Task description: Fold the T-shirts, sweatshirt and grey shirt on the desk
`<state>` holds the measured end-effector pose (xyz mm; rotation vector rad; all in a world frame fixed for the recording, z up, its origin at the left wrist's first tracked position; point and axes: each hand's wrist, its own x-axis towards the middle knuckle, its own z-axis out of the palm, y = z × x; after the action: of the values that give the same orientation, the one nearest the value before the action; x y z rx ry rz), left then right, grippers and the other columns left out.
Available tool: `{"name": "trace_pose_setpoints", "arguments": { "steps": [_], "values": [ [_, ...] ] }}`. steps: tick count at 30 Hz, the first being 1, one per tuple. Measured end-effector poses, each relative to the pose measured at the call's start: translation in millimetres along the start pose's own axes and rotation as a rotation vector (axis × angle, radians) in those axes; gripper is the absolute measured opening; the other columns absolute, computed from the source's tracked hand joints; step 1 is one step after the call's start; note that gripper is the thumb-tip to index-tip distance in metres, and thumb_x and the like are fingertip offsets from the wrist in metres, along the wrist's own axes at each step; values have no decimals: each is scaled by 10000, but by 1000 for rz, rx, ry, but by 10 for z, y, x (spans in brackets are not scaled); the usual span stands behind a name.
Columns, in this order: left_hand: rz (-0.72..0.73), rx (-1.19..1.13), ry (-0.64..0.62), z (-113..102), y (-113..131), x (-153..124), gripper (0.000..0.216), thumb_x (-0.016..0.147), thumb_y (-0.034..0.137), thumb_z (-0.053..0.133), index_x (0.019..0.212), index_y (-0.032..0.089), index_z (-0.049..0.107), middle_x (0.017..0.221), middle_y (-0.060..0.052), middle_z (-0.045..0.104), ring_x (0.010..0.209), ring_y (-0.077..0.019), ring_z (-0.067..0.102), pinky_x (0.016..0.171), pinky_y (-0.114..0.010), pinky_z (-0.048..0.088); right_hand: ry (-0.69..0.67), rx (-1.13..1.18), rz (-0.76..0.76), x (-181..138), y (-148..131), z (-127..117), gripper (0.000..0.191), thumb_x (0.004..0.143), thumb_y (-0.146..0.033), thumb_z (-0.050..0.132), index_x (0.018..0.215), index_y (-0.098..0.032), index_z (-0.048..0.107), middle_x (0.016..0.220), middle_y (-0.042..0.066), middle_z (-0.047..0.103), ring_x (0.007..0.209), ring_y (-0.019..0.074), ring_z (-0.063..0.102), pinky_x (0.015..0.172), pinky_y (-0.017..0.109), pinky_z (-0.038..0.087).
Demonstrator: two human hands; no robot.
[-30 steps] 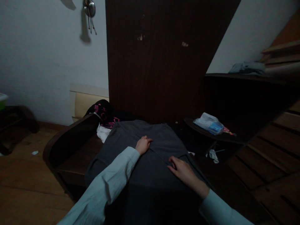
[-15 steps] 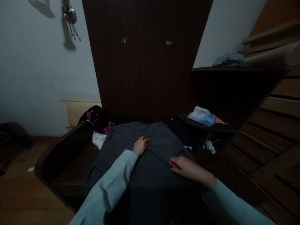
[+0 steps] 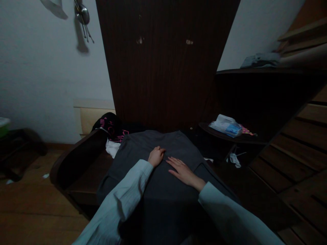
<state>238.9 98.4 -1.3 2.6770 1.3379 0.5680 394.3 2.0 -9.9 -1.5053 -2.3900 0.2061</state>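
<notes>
A dark grey garment (image 3: pixel 143 146) lies spread over a dark wooden seat and hangs down toward me at the front. My left hand (image 3: pixel 156 156) rests near the middle of the cloth, its fingers curled and closed on the fabric; the fingertips are partly hidden. Just to its right, my right hand (image 3: pixel 182 172) lies flat on the same garment, fingers stretched out and slightly apart. What kind of garment it is, I cannot tell in this dim light.
Black clothing with pink print (image 3: pixel 108 126) and a white cloth (image 3: pixel 112 148) lie by the seat's curved armrest (image 3: pixel 66 156). On the right, a corner shelf (image 3: pixel 255 139) carries a plastic packet (image 3: pixel 226 126). A tall dark panel (image 3: pixel 163 68) stands behind.
My right hand has moved left and inward, from closed at the garment's right part to flat beside my left hand. The left hand stays on the cloth. The view has shifted slightly left.
</notes>
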Motion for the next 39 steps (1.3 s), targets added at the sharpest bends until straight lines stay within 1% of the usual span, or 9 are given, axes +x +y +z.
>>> {"name": "trace_pose_setpoints", "arguments": {
  "steps": [4, 7, 11, 16, 19, 23, 27, 35, 39],
  "values": [
    [-5, 76, -69, -80, 57, 14, 340, 846, 200, 362, 1131, 218, 547, 993, -78, 560, 953, -187, 531, 838, -288, 406, -54, -47, 15, -13, -5, -16, 496, 876, -432, 312, 1308, -195, 366, 1400, 80, 303, 1299, 185, 232, 1060, 403, 201],
    [36, 104, -253, -275, 31, 33, 351, 841, 317, 399, 1159, 228, 518, 1070, -87, 550, 988, -209, 534, 846, -312, 411, -64, -56, 30, -9, -7, -33, 521, 875, -444, 302, 1333, -194, 322, 1407, 74, 288, 1302, 181, 223, 1061, 401, 201],
    [35, 83, -342, -663, -256, -96, 400, 826, 389, 407, 1175, 212, 491, 1133, -86, 535, 1006, -192, 536, 852, -272, 404, -50, -43, 46, -4, -16, -24, 560, 868, -451, 316, 1352, -172, 277, 1404, 80, 293, 1297, 182, 236, 1060, 390, 214],
    [-245, 165, -187, -1105, -889, -626, 369, 842, 372, 315, 921, 144, 593, 983, -104, 603, 891, -193, 581, 771, -257, 419, -46, -44, 46, -6, -20, -13, 542, 868, -449, 316, 1335, -175, 318, 1396, 78, 309, 1292, 190, 249, 1054, 400, 223],
    [-469, 172, -208, -1255, -1172, -1010, 390, 819, 447, 320, 868, 168, 588, 893, -82, 643, 832, -207, 604, 676, -255, 431, -25, -46, 27, -4, 5, 12, 525, 870, -450, 311, 1325, -190, 339, 1396, 73, 309, 1289, 193, 257, 1053, 409, 220],
    [-580, 157, -215, -1286, -1302, -1363, 470, 735, 587, 378, 834, 177, 585, 898, -95, 657, 848, -243, 612, 675, -276, 434, -8, -38, 23, 2, 37, 49, 528, 867, -465, 311, 1323, -201, 342, 1393, 68, 318, 1286, 198, 264, 1051, 411, 221],
    [-571, 34, -255, -1210, -1287, -1440, 481, 683, 633, 400, 758, 187, 564, 810, -72, 659, 788, -235, 623, 615, -261, 436, -12, -28, 25, -2, 22, 34, 530, 865, -458, 322, 1323, -192, 343, 1394, 76, 318, 1288, 192, 260, 1055, 395, 212],
    [-558, -115, -99, -1090, -1211, -1366, 296, 713, 391, 445, 902, 164, 466, 939, -90, 634, 838, -197, 609, 714, -251, 443, -14, -38, 40, -14, -28, -14, 511, 870, -442, 317, 1322, -206, 341, 1393, 63, 321, 1289, 186, 259, 1054, 401, 212],
    [-600, -26, -32, -1164, -968, -1294, 282, 775, 333, 393, 1000, 179, 467, 917, -76, 640, 842, -198, 612, 687, -250, 440, -8, -38, 27, -16, -17, 0, 513, 868, -441, 325, 1321, -200, 345, 1389, 64, 329, 1286, 184, 266, 1052, 394, 225]
  ]
}}
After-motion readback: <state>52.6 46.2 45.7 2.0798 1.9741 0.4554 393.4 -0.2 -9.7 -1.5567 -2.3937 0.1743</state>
